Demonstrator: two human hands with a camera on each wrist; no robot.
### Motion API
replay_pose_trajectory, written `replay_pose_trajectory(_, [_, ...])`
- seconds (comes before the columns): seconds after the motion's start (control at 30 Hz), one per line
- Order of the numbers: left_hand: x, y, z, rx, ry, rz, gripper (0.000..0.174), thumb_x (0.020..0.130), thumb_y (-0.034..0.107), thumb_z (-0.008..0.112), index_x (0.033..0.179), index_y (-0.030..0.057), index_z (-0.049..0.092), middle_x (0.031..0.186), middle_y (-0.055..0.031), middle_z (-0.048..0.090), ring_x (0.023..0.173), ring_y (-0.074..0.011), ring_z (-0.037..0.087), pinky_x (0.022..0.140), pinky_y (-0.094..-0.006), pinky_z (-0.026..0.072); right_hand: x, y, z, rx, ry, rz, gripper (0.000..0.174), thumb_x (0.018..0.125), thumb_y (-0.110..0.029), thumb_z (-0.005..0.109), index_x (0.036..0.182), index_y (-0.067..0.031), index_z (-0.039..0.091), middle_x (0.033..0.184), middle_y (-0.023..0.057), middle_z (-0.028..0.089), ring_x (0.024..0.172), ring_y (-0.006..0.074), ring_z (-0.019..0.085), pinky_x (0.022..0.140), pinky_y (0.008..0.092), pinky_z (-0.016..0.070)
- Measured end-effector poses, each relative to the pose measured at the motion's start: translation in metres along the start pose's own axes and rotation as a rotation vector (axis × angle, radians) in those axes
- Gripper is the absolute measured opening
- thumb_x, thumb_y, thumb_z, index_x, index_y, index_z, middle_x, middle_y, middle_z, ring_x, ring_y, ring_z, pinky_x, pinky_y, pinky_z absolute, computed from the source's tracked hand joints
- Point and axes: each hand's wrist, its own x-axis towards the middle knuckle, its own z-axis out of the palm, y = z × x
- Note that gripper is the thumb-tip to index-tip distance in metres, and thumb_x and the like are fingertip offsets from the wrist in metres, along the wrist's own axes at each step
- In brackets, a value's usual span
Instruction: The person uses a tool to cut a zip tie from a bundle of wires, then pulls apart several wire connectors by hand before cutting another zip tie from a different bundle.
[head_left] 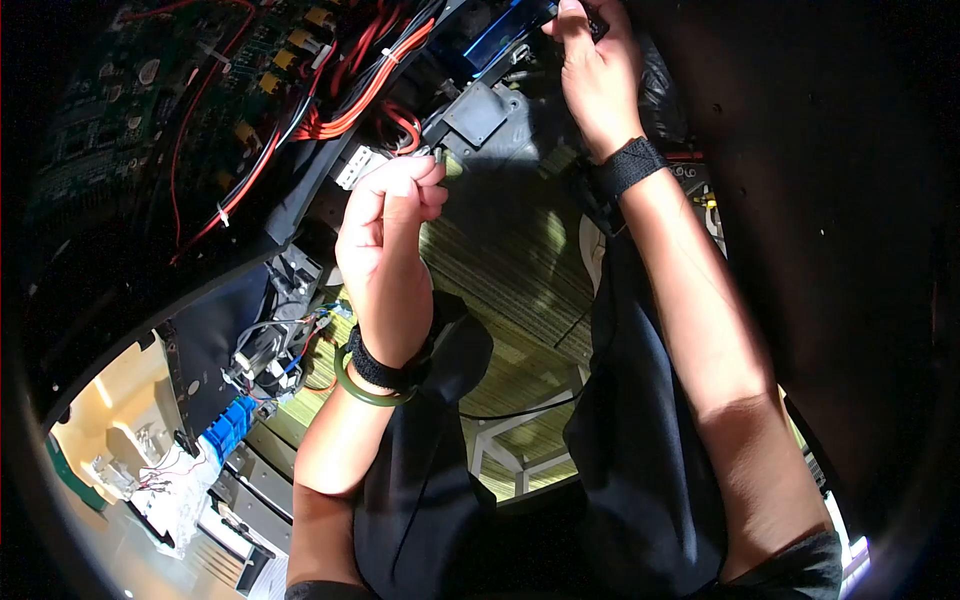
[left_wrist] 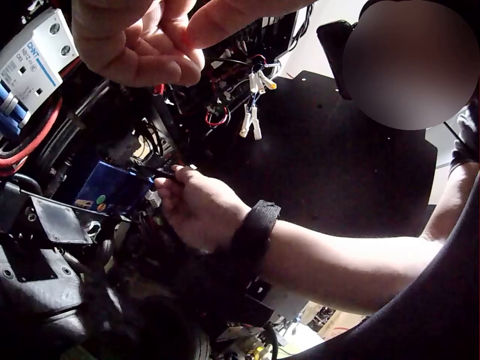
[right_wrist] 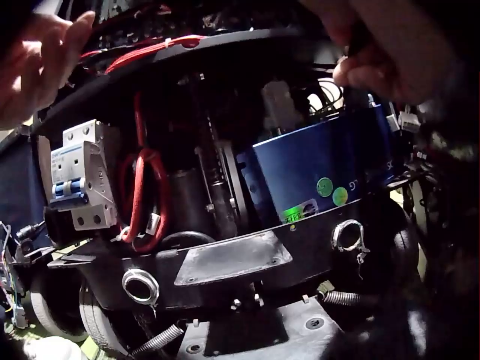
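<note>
My left hand (head_left: 385, 235) is raised in front of the machine's bay, its fingers curled and the thumb against the index finger. In the left wrist view the left hand (left_wrist: 139, 45) fills the top; I cannot tell whether something small sits between its fingertips. My right hand (left_wrist: 199, 206) pinches a small black piece (left_wrist: 161, 173) beside one end of a blue metal box (right_wrist: 330, 161). That box stands upright in the bay, with round stickers on its front. The right hand (right_wrist: 397, 60) reaches over the box's top, among thin black wires.
A white circuit breaker (right_wrist: 79, 176) with a blue lever stands left of looped red cables (right_wrist: 139, 187). Circuit boards (head_left: 110, 110) and wire bundles line the upper left. White connectors (left_wrist: 255, 124) hang from wires before a dark panel (left_wrist: 345, 157). Striped carpet (head_left: 510, 270) lies below.
</note>
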Motion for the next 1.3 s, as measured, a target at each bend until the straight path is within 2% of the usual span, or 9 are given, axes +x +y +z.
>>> replay_pose_trajectory(0.3, [-0.001,-0.001,0.002,0.023,-0.011,-0.003,0.019,0.09,0.014,0.044,0.1,0.0009,0.054,0.09,-0.0054,0.056,0.076,-0.0091,0.049,0.073,-0.0217,0.0393,-0.002,-0.006,0.002,-0.166,-0.001,-0.094,0.021,0.085,-0.01,0.05,0.105,-0.0057,0.051,0.082,0.0098,0.057,0.074,0.0143,0.053,0.069,0.0268,0.0422])
replay_pose_trajectory(0.47, [-0.001,0.001,0.005,0.052,-0.005,0.001,0.019,0.09,0.014,0.044,0.101,0.0012,0.054,0.089,-0.0052,0.056,0.076,-0.0092,0.049,0.072,-0.0214,0.0391,-0.005,-0.012,-0.004,-0.192,-0.103,0.052,0.023,0.084,-0.009,0.051,0.106,-0.0047,0.05,0.082,0.0103,0.056,0.073,0.0147,0.052,0.069,0.0275,0.0423])
replay_pose_trajectory(0.57, [-0.001,0.0,0.005,0.037,-0.004,0.0,0.019,0.09,0.014,0.045,0.1,0.0014,0.055,0.089,-0.0051,0.057,0.076,-0.0093,0.049,0.072,-0.0213,0.0391,-0.004,-0.009,0.0,-0.211,-0.03,-0.069,0.024,0.083,-0.007,0.052,0.107,-0.0048,0.048,0.079,0.0105,0.055,0.071,0.0136,0.051,0.067,0.0272,0.042])
replay_pose_trajectory(0.9, [0.0,-0.001,0.001,0.001,-0.019,0.006,0.017,0.09,0.012,0.046,0.098,0.0015,0.056,0.09,-0.0037,0.058,0.076,-0.0085,0.05,0.072,-0.0219,0.0409,-0.004,-0.006,-0.002,-0.239,-0.078,0.008,0.023,0.084,-0.01,0.051,0.106,-0.0051,0.049,0.08,0.0106,0.055,0.073,0.0139,0.051,0.069,0.0273,0.0422])
replay_pose_trajectory(1.0, [0.0,0.0,0.002,0.013,-0.015,0.017,0.017,0.09,0.012,0.046,0.098,0.0014,0.057,0.089,-0.0036,0.058,0.076,-0.0084,0.05,0.072,-0.0219,0.0406,-0.008,-0.006,0.0,-0.237,0.062,-0.027,0.02,0.083,-0.008,0.053,0.103,-0.0049,0.051,0.08,0.0094,0.056,0.074,0.0148,0.053,0.069,0.0276,0.0431])
replay_pose_trajectory(1.07, [0.0,0.0,0.001,0.009,-0.016,0.017,0.017,0.09,0.012,0.046,0.097,0.0013,0.057,0.089,-0.0034,0.057,0.075,-0.0084,0.05,0.071,-0.0219,0.0404,-0.008,0.001,0.001,-0.252,0.167,-0.241,0.018,0.082,-0.008,0.055,0.099,-0.0038,0.052,0.081,0.0074,0.056,0.075,0.0135,0.054,0.069,0.0265,0.0438])
replay_pose_trajectory(1.1, [0.0,0.0,0.001,0.005,-0.017,0.018,0.017,0.09,0.012,0.046,0.097,0.0013,0.057,0.088,-0.0033,0.057,0.075,-0.0084,0.049,0.071,-0.0218,0.0402,-0.009,0.001,0.001,-0.252,0.165,-0.241,0.018,0.082,-0.008,0.055,0.099,-0.0038,0.052,0.081,0.0074,0.056,0.075,0.0135,0.054,0.069,0.0265,0.0438])
replay_pose_trajectory(1.17, [0.001,-0.001,0.001,0.002,-0.012,0.012,0.017,0.09,0.012,0.046,0.097,0.0012,0.057,0.088,-0.0032,0.057,0.075,-0.0083,0.049,0.071,-0.0218,0.04,-0.01,0.001,0.001,-0.044,0.08,-0.05,0.018,0.082,-0.009,0.056,0.098,-0.0024,0.052,0.081,0.0055,0.056,0.075,0.0112,0.053,0.069,0.0249,0.0439])
replay_pose_trajectory(1.3, [0.0,0.0,0.0,0.012,-0.013,0.003,0.017,0.09,0.012,0.046,0.097,0.0013,0.057,0.088,-0.0031,0.057,0.076,-0.0081,0.049,0.071,-0.0217,0.0399,-0.011,-0.004,0.001,0.021,-0.029,0.081,0.019,0.082,-0.011,0.057,0.099,-0.0018,0.052,0.083,0.0053,0.057,0.075,0.0092,0.053,0.07,0.0241,0.0441])
